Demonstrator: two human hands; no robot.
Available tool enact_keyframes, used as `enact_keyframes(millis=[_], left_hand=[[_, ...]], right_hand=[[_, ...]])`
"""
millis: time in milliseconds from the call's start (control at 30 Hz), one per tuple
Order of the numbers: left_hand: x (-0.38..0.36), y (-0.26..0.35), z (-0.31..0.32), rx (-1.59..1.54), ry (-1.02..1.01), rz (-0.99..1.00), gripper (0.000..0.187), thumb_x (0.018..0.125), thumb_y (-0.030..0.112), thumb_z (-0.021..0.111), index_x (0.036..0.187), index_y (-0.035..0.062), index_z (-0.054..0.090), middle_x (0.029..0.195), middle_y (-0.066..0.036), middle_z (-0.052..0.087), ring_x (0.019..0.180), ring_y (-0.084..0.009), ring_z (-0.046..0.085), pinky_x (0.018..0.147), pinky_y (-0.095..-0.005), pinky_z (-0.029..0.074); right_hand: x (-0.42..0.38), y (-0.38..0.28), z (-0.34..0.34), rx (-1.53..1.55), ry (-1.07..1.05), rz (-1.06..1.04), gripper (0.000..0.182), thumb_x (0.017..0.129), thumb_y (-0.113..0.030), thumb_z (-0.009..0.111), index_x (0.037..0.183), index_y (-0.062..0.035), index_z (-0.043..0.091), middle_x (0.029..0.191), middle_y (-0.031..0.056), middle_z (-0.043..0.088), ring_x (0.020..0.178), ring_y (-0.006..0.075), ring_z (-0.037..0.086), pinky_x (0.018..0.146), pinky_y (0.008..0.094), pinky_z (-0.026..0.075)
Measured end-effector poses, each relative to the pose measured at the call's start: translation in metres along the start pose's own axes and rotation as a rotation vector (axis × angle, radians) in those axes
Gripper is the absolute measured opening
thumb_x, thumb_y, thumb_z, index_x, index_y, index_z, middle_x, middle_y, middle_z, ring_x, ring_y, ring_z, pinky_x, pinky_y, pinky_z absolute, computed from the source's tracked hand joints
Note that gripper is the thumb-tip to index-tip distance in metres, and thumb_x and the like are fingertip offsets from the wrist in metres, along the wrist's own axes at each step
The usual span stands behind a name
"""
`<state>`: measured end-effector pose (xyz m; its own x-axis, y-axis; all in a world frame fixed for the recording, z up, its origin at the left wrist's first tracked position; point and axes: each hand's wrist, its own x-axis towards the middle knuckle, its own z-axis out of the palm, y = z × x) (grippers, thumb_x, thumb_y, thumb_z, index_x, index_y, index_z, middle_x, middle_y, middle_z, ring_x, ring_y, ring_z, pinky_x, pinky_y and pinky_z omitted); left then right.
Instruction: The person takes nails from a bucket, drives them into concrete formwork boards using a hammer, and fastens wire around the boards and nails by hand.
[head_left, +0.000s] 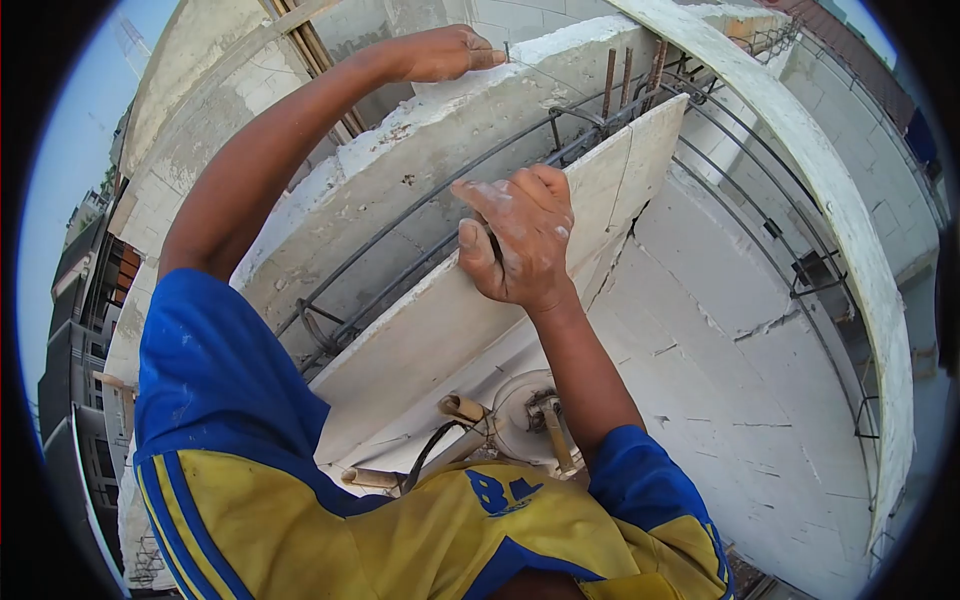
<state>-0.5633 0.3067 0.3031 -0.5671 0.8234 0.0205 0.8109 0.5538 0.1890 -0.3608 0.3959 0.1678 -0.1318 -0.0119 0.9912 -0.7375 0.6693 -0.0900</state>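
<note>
My left hand point(450, 55) is at the top of the view, its fingers curled and a fingertip beside a thin upright metal pin point(507, 52) on the rough wall top point(390, 125). What the fingers pinch, if anything, is too small to make out. A thin line runs from near the pin toward the right. My right hand point(520, 235), dusted white, is above the upper edge of a pale flat panel point(430, 335). Its outer fingers are folded and the index finger and thumb are bent; whatever lies inside them is hidden.
Long steel bars point(390, 225) run between wall and panel, with rusty rod ends point(627, 78) upright near the top. A curved pale rim point(850, 220) arcs along the right. Below the panel are a round pale lid-like object point(522, 415) and bamboo pieces point(462, 408).
</note>
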Motion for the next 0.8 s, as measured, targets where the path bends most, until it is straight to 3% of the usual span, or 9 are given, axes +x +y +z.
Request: enact_keyframes(millis=[133,267,300,367,467,533,633,700,800], left_hand=[[0.028,-0.063,-0.004,0.011,0.028,-0.265,0.058,0.100,0.053,0.043,0.098,-0.0002,0.067,0.079,-0.010,0.059,0.074,-0.0231,0.049,0.075,-0.0423,0.043],[0.127,-0.092,0.024,0.151,0.559,0.051,0.055,0.100,0.050,0.044,0.101,-0.0001,0.068,0.090,-0.019,0.068,0.088,-0.0317,0.064,0.081,-0.0462,0.046],[0.131,-0.069,0.022,0.147,0.554,0.050,0.055,0.100,0.050,0.044,0.101,-0.0001,0.068,0.090,-0.019,0.068,0.088,-0.0317,0.064,0.081,-0.0462,0.046],[0.118,0.005,-0.002,0.466,0.082,0.252,0.045,0.102,0.029,0.038,0.105,-0.0072,0.064,0.105,-0.030,0.064,0.096,-0.0421,0.061,0.089,-0.0512,0.046],[0.047,0.061,0.006,0.601,-0.040,0.106,0.055,0.100,0.049,0.043,0.107,0.0005,0.067,0.101,-0.021,0.068,0.096,-0.0361,0.065,0.086,-0.0474,0.047],[0.012,0.017,0.012,0.443,0.037,0.229,0.055,0.101,0.048,0.040,0.111,0.0009,0.066,0.101,-0.019,0.068,0.096,-0.0376,0.063,0.087,-0.0472,0.047],[-0.019,-0.036,0.014,0.115,0.083,-0.057,0.055,0.103,0.047,0.038,0.121,0.0017,0.063,0.115,-0.024,0.064,0.103,-0.0398,0.061,0.093,-0.0458,0.046],[-0.024,-0.052,0.028,0.158,0.180,-0.241,0.053,0.101,0.048,0.042,0.120,0.0033,0.063,0.110,-0.015,0.069,0.099,-0.0274,0.065,0.089,-0.0380,0.047],[-0.017,-0.037,0.042,-0.781,-0.046,-0.577,0.049,0.099,0.040,0.051,0.123,-0.0002,0.062,0.112,-0.009,0.068,0.097,-0.0186,0.065,0.082,-0.0375,0.051]], right_hand=[[0.002,0.001,0.000,0.001,-0.017,-0.002,0.025,0.079,-0.019,0.067,0.100,-0.0044,0.068,0.075,0.0043,0.061,0.065,0.0216,0.053,0.072,0.0363,0.039],[0.002,0.000,0.000,-0.006,-0.013,0.023,0.023,0.086,-0.024,0.059,0.095,-0.0052,0.069,0.078,0.0055,0.066,0.064,0.0222,0.053,0.075,0.0358,0.039],[0.001,-0.002,0.000,-0.007,-0.020,0.040,0.023,0.086,-0.024,0.059,0.094,-0.0052,0.069,0.078,0.0055,0.066,0.064,0.0222,0.053,0.075,0.0358,0.039],[0.000,-0.001,0.001,-0.001,-0.010,0.037,0.023,0.086,-0.024,0.060,0.095,-0.0052,0.069,0.078,0.0054,0.066,0.064,0.0222,0.053,0.075,0.0356,0.039],[-0.001,0.001,0.002,0.005,0.007,0.032,0.023,0.085,-0.024,0.060,0.095,-0.0052,0.069,0.077,0.0052,0.065,0.063,0.0221,0.052,0.076,0.0354,0.039],[-0.001,0.001,0.002,0.005,0.019,0.023,0.023,0.085,-0.024,0.060,0.096,-0.0051,0.069,0.077,0.0050,0.065,0.064,0.0220,0.052,0.076,0.0353,0.039],[-0.002,0.000,0.001,-0.002,0.006,0.029,0.023,0.085,-0.023,0.061,0.097,-0.0057,0.069,0.077,0.0046,0.065,0.064,0.0219,0.053,0.076,0.0355,0.039],[-0.003,0.003,0.004,-0.003,0.046,-0.012,0.022,0.085,-0.024,0.063,0.098,-0.0067,0.069,0.077,0.0037,0.065,0.065,0.0203,0.053,0.076,0.0347,0.039],[-0.004,0.006,-0.002,0.097,0.079,0.000,0.022,0.083,-0.023,0.072,0.099,-0.0076,0.068,0.071,0.0020,0.063,0.065,0.0177,0.053,0.073,0.0305,0.039]])
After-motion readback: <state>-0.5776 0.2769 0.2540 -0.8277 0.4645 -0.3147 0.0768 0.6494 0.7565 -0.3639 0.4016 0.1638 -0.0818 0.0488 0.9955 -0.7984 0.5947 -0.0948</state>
